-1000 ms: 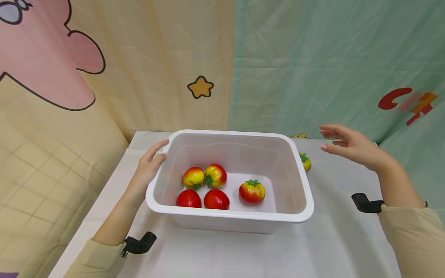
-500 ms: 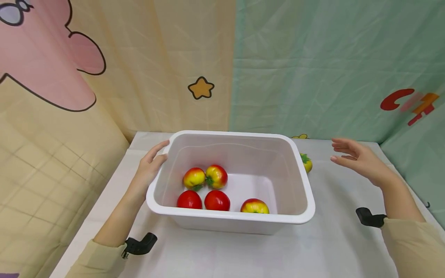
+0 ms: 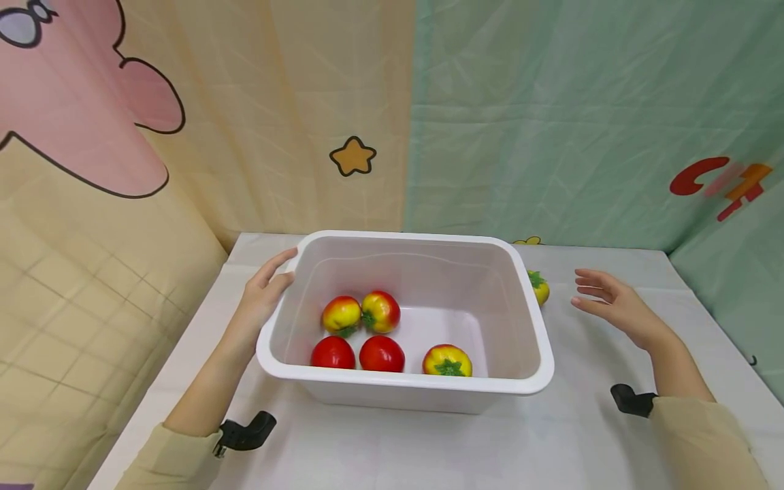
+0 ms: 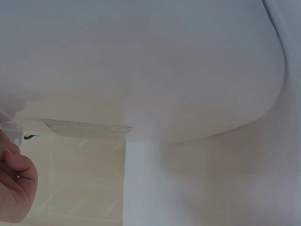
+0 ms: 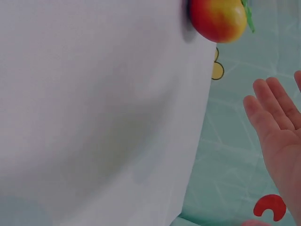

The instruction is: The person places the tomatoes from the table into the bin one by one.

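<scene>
A white plastic tub [image 3: 407, 382] stands on the table. My left hand [image 3: 262, 294] grips its left rim; in the left wrist view that hand [image 4: 19, 188] shows curled fingers beside the tub's pale wall [image 4: 197, 70]. Inside, two red tomatoes [image 3: 382, 353] and two red-yellow tomatoes [image 3: 381, 312] cluster at the left. Another red-yellow tomato [image 3: 447, 360] lies by the front wall, its green leaves facing me. Outside the right wall sits one more tomato [image 3: 539, 288], partly hidden by the tub. Nothing is in my right hand [image 3: 617, 304], which hovers to its right with loosely bent fingers.
White cloth covers the table [image 3: 582, 435]. Behind it hangs a printed curtain [image 3: 551, 136], beige and green, close to the table's back edge. Each wrist carries a black camera mount [image 3: 248, 430].
Within the tub, the right-hand tomato has rolled toward the front wall and turned. My right hand swung right, then came back left and lower. My left hand stays on the rim.
</scene>
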### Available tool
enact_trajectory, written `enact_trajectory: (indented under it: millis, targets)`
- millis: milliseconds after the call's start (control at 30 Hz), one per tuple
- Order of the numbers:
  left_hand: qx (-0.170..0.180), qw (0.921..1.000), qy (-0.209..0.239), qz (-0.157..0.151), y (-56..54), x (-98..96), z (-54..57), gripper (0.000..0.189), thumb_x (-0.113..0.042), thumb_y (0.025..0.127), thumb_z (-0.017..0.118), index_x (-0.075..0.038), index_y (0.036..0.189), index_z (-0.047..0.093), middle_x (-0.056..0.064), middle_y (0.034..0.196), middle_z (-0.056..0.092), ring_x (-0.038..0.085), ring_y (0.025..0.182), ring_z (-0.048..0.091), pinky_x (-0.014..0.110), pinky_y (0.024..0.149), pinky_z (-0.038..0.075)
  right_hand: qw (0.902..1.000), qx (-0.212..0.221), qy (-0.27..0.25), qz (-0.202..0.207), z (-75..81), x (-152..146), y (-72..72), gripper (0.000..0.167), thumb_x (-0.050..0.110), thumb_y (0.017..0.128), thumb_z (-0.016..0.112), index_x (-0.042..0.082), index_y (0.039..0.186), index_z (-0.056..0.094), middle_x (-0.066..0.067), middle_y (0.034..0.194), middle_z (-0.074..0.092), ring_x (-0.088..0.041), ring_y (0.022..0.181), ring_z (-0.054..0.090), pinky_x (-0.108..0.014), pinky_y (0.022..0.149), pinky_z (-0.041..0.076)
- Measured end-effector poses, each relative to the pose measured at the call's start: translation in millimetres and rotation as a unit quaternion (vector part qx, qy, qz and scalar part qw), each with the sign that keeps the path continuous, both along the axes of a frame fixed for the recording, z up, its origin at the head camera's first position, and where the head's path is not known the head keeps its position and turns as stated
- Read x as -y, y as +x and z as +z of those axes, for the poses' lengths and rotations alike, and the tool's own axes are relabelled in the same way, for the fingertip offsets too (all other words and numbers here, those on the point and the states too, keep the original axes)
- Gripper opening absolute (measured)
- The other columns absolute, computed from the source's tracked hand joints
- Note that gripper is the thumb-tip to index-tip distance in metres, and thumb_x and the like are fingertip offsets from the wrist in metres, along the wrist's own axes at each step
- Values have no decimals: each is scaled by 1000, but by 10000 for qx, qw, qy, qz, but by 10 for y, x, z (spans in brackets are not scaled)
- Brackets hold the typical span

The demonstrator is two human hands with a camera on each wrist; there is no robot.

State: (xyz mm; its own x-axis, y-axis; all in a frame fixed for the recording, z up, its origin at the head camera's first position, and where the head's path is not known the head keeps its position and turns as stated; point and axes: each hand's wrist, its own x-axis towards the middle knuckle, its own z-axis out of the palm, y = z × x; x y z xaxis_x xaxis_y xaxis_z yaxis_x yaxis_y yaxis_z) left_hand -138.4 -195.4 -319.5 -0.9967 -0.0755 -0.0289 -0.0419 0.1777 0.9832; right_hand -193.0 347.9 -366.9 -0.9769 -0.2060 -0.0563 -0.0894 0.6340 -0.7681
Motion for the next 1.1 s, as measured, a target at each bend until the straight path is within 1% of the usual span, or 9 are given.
enact_trajectory:
  millis: [67, 200, 367, 500, 667, 867, 1100]
  targets:
    - [3, 10000, -4, 6, 0, 3, -2, 47, -26, 97, 40, -19, 144, 37, 15, 135, 43, 10, 90, 60, 24, 74, 53, 9999, 100, -63, -24, -66, 24, -20, 75, 34, 91, 59, 2, 146, 18, -28, 142, 27, -47, 127, 28, -65, 94, 31]
    - [-1, 10000, -24, 15, -2, 3, -2, 47, -27, 97, 40, -18, 143, 37, 16, 135, 43, 10, 90, 60, 24, 74, 53, 9996, 201, -198, -71, -180, 72, -51, 77, 32, 91, 60, 2, 147, 16, -30, 142, 27, -47, 128, 29, -64, 95, 32]
    - [-6, 10000, -33, 29, -4, 4, -6, 47, -27, 97, 40, -18, 143, 37, 16, 134, 44, 9, 89, 60, 24, 74, 53, 9990, 228, -301, -221, -303, 138, -86, 78, 30, 90, 61, 2, 147, 16, -30, 142, 27, -47, 128, 29, -64, 95, 31]
    - [-50, 10000, 38, 38, -11, 5, -12, 47, -24, 97, 41, -17, 143, 38, 17, 130, 45, 8, 86, 61, 24, 72, 53, 9983, 220, -381, -370, -382, 195, -123, 80, 31, 89, 63, 1, 147, 15, -31, 142, 26, -48, 128, 28, -64, 96, 30]
    - [-69, 10000, 56, 44, -12, 8, -10, 47, -23, 97, 41, -16, 143, 38, 17, 131, 45, 7, 84, 60, 23, 70, 53, 9974, 202, -557, -406, -456, 278, -172, 83, 29, 88, 64, 1, 147, 14, -32, 142, 24, -49, 128, 28, -63, 97, 31]
    - [-52, 10000, 30, 44, -6, 8, -3, 47, -25, 97, 41, -17, 143, 38, 15, 133, 44, 8, 87, 60, 24, 72, 53, 9962, 221, -735, -414, -546, 361, -289, 82, 23, 87, 65, 3, 148, 13, -33, 142, 23, -49, 128, 29, -61, 99, 30]
    - [3, 10000, -15, 45, 10, -4, -8, 46, -27, 97, 40, -21, 143, 38, 12, 137, 42, 18, 96, 59, 27, 76, 53, 9959, 310, -700, -478, -590, 452, -395, 79, 12, 87, 63, -1, 147, 13, -35, 141, 21, -51, 127, 27, -60, 101, 28]
